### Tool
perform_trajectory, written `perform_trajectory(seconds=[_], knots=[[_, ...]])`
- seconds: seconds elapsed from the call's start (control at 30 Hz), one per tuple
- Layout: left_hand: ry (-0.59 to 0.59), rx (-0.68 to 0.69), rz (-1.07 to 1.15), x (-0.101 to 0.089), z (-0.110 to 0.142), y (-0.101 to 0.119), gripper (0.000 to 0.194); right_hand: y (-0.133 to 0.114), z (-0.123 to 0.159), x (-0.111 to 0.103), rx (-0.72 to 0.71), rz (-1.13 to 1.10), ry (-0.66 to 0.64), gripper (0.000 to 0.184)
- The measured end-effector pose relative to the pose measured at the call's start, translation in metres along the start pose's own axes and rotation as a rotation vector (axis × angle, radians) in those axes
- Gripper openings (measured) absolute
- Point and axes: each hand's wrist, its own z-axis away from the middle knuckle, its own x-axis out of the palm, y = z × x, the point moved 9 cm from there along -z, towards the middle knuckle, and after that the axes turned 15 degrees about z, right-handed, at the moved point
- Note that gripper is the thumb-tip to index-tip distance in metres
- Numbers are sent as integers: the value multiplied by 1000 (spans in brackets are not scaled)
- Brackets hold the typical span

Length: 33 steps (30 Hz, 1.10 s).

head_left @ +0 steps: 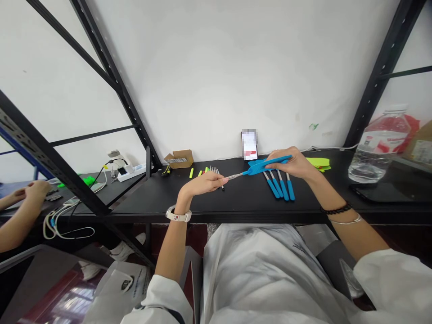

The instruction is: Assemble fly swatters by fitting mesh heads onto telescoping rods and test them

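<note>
My left hand [206, 181] pinches the thin metal shaft [235, 177] of a blue tool between thumb and fingers. My right hand [290, 163] grips the broad blue end [259, 167] of it, and a long blue strip runs under the fingers. The tool is held roughly level above the black table; its exact kind cannot be made out. Beneath the right hand lie several similar tools with blue handles [281, 188] and metal shafts, side by side, their far ends partly hidden. Several slim metal rods [213, 169] lie beyond my left hand.
A propped phone [249, 146] leans on the wall. At the back left are an opened cardboard box [180, 158] and yellow-green pieces [191, 173]. To the right, a bright yellow-green item [319, 164], a large water bottle [374, 148] and a dark tablet-like slab [388, 192]. Another person's hands [33, 191] work at left.
</note>
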Motion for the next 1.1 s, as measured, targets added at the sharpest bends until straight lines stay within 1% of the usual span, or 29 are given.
perform_trajectory(seconds=[0.1,0.17,0.2,0.27,0.33,0.37,0.4,0.43,0.5,0.53,0.57,0.63,0.67,0.7,0.87,1.0,1.1], knots=[[-1,8,-3,0,-1,0,43,-8,0,-3,-36,-36,25,14],[47,39,-86,-6,-1,4,41,-9,1,-4,-28,-27,-9,17],[87,61,-148,-10,1,7,40,-9,1,-2,-20,-14,-60,19],[180,100,-284,-19,5,12,38,-4,4,5,-14,-2,-214,28],[270,118,-408,-28,10,17,35,3,8,12,-16,-63,-366,45],[310,119,-459,-31,12,18,33,9,9,12,-8,-122,-383,54],[341,121,-500,-33,14,20,31,17,9,9,18,-187,-356,59],[364,124,-529,-34,15,22,30,28,8,6,67,-243,-301,62],[389,136,-556,-34,16,26,29,53,9,5,208,-305,-207,61],[394,142,-562,-32,17,28,29,63,11,10,271,-324,-215,61],[397,146,-570,-31,17,30,29,68,13,18,309,-346,-264,62],[402,147,-599,-29,17,33,30,67,17,34,310,-392,-389,64],[403,144,-612,-28,17,34,31,63,18,39,294,-406,-426,64],[402,138,-621,-28,18,34,33,59,18,41,284,-408,-437,62],[368,127,-603,-26,16,29,36,50,13,37,299,-380,-342,46],[285,113,-521,-20,10,24,35,51,12,31,301,-333,-312,35],[220,97,-427,-17,7,20,35,50,11,26,291,-250,-299,33]])
